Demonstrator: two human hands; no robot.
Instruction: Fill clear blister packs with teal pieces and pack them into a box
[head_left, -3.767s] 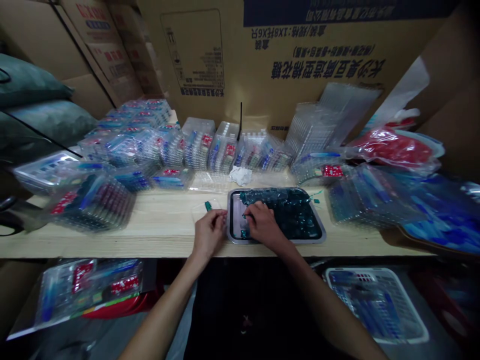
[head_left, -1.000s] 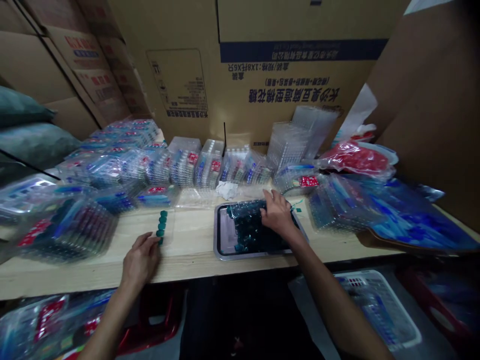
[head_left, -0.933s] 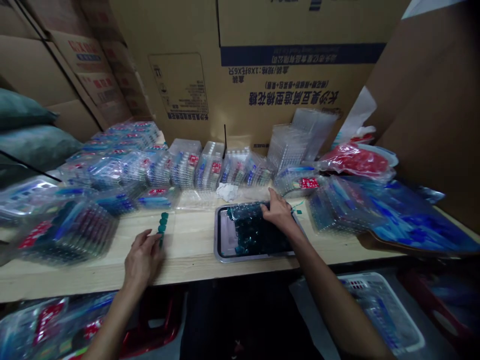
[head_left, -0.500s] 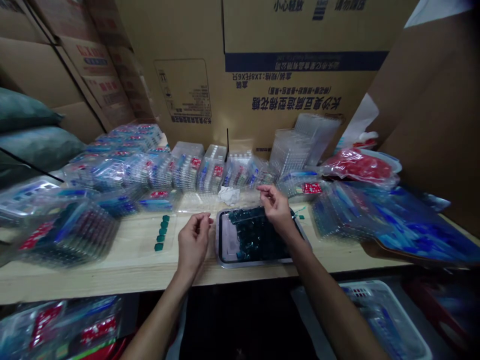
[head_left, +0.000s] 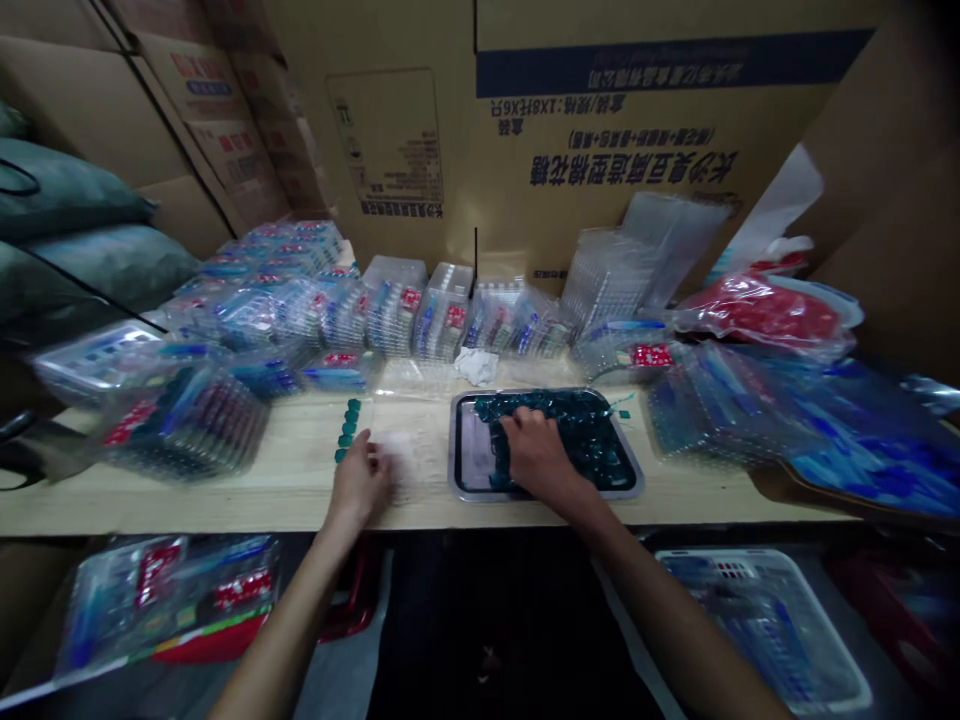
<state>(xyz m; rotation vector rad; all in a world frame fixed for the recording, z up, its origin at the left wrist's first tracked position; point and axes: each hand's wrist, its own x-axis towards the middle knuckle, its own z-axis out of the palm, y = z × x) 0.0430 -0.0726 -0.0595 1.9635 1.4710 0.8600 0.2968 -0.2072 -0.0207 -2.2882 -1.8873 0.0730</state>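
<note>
My right hand (head_left: pixel 534 455) lies palm down in a metal tray (head_left: pixel 466 478), its fingers curled into a heap of small teal pieces (head_left: pixel 592 435). My left hand (head_left: pixel 360 485) rests on the wooden table (head_left: pixel 247 490) at the left edge of a clear plastic blister sheet (head_left: pixel 411 440). Its fingertips are smeared by motion. A short row of teal pieces (head_left: pixel 346 432) lies on the table just above that hand.
Stacks of filled clear packs (head_left: pixel 187 420) crowd the left and the back (head_left: pixel 420 310). Empty clear trays (head_left: pixel 611 270) lean on a big cardboard box (head_left: pixel 600 120). Red (head_left: pixel 765 310) and blue bags (head_left: pixel 862 440) lie to the right. A white basket (head_left: pixel 765 620) sits below.
My left hand has dropped from mid-air to the table beside the clear sheet. My right hand has come back from the tray's far edge onto the teal heap.
</note>
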